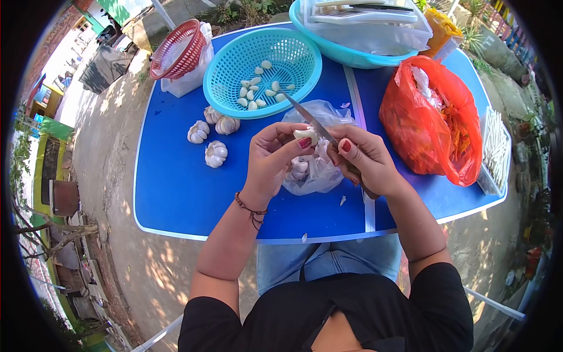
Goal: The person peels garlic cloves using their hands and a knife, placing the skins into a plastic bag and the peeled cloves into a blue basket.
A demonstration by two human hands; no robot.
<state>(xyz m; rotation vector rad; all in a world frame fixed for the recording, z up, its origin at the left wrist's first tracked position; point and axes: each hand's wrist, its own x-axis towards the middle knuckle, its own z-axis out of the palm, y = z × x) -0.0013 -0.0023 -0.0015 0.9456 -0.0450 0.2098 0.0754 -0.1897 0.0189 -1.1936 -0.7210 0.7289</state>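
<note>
My left hand (275, 155) pinches a pale garlic clove (306, 137) between thumb and fingers. In my right hand (366, 158) is a knife (314, 120), its blade slanting up to the left and lying close beside the clove. Below both hands, a clear plastic bag (314, 183) holds garlic pieces and skins, partly hidden by my fingers. Beyond my left hand stands a turquoise basket (220, 67) with several peeled cloves (252, 94) inside. Whole garlic bulbs (216, 154) sit on the table left of my left hand.
On the blue table (176, 193) a red plastic bag (410, 141) stands at the right, beside a container of white sticks (495, 149). A turquoise basin (352, 57) with plastic containers is at the back. A red basket (182, 50) sits at the back left.
</note>
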